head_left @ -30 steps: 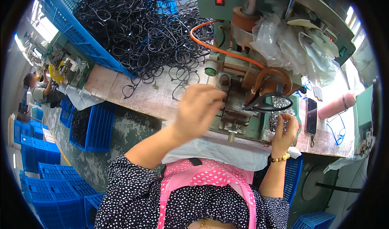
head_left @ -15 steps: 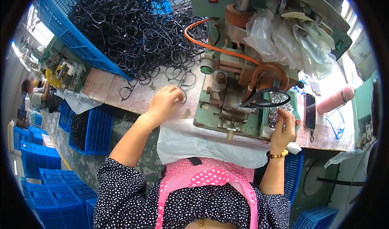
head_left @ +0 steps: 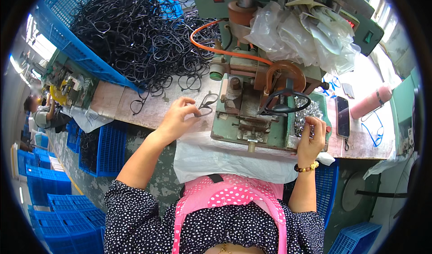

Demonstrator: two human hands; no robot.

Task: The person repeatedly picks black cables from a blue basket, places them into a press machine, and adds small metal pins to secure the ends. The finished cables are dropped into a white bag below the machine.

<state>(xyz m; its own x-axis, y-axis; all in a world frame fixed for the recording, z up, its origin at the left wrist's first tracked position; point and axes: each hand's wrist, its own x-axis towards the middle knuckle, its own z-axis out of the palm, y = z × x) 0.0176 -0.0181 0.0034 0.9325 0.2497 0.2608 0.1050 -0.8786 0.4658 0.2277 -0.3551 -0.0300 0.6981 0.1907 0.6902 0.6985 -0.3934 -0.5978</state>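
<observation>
My left hand point(head_left: 177, 119) is over the wooden bench with its fingers closed at the edge of a dark eyeglass frame point(head_left: 208, 104), which stands tilted off the fingertips. My right hand point(head_left: 311, 139) has thumb and fingertips together at the near end of a tray of small shiny metal pieces point(head_left: 307, 110). Anything in that pinch is too small to make out. Between my hands sits a green bench machine point(head_left: 249, 121). Another black eyeglass frame point(head_left: 288, 106) rests on its right side, just beyond my right hand, held by neither hand.
A heap of dark eyeglass frames point(head_left: 135, 38) spills from a blue crate point(head_left: 81, 42) at the back left. Plastic bags point(head_left: 306, 33) hang on the machine. A phone point(head_left: 342, 116), a pink bottle point(head_left: 371, 102) and blue frames point(head_left: 374, 130) lie right. Another person point(head_left: 42, 110) sits far left.
My left hand has turned slightly, and the eyeglass frame at its fingertips now shows clear of the hand. My right hand stays by the metal pieces. The whole view has shifted a little.
</observation>
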